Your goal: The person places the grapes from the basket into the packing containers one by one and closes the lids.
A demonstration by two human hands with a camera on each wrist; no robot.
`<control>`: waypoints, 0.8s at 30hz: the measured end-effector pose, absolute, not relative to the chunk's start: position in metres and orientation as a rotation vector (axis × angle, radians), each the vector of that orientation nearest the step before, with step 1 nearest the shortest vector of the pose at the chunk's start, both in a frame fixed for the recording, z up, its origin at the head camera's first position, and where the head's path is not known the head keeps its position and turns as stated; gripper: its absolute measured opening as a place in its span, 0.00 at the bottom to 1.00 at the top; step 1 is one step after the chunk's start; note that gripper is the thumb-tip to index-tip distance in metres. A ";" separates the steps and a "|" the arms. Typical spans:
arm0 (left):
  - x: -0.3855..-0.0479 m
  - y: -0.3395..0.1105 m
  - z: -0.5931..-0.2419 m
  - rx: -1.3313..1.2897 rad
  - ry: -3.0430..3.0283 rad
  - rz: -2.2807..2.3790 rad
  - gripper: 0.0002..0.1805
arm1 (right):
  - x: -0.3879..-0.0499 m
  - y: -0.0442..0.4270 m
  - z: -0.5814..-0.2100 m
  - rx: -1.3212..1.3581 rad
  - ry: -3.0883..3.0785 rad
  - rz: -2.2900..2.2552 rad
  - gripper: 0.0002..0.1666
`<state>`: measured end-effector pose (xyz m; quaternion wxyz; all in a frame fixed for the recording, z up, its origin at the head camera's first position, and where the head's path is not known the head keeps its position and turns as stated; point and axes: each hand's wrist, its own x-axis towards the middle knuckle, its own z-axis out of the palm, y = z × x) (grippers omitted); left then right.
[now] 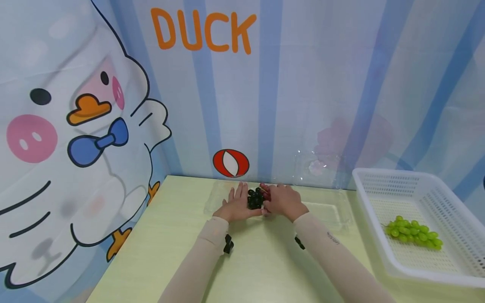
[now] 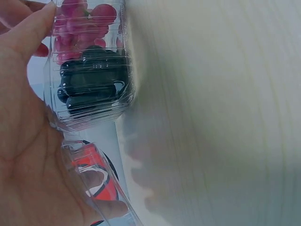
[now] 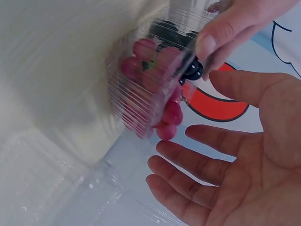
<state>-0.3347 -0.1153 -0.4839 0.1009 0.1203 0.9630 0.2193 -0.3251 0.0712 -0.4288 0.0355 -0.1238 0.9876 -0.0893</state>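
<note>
A clear plastic box (image 2: pixel 123 101) on the table holds a bunch of dark grapes (image 1: pixel 255 198) and a bunch of red grapes (image 3: pixel 153 70). My left hand (image 1: pixel 238 206) lies against the box's left side, its fingers straight and spread over clear plastic, its thumb (image 2: pixel 35 28) touching the box edge. My right hand (image 1: pixel 285 200) is at the red grapes on the other side. In the right wrist view its fingers (image 3: pixel 193 162) are loosely spread beside the grapes. Some red grapes bulge past the box's edge. The head view hides part of them behind the right hand.
A white plastic basket (image 1: pixel 394 269) with a bunch of green grapes (image 1: pixel 413 232) stands on the right. Another clear container (image 1: pixel 329 212) lies right of my hands, its raised lid (image 1: pixel 317 168) against the printed backdrop (image 1: pixel 303 84). The pale table (image 1: pixel 257 269) ends at the backdrop.
</note>
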 end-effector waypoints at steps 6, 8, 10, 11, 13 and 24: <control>-0.334 -0.116 -0.482 0.345 2.843 0.641 0.68 | -0.321 0.075 -0.412 -0.451 3.031 -0.278 0.23; -0.335 -0.116 -0.483 0.343 2.844 0.639 0.69 | -0.319 0.075 -0.406 -0.465 3.034 -0.266 0.24; -0.335 -0.115 -0.483 0.340 2.846 0.643 0.69 | -0.317 0.076 -0.401 -0.474 3.035 -0.258 0.26; -0.335 -0.115 -0.483 0.338 2.848 0.643 0.69 | -0.316 0.076 -0.398 -0.477 3.036 -0.257 0.27; -0.335 -0.115 -0.483 0.336 2.852 0.644 0.70 | -0.314 0.077 -0.394 -0.485 3.036 -0.254 0.30; -0.333 -0.113 -0.482 0.340 2.840 0.645 0.68 | -0.305 0.084 -0.382 -0.490 3.062 -0.232 0.39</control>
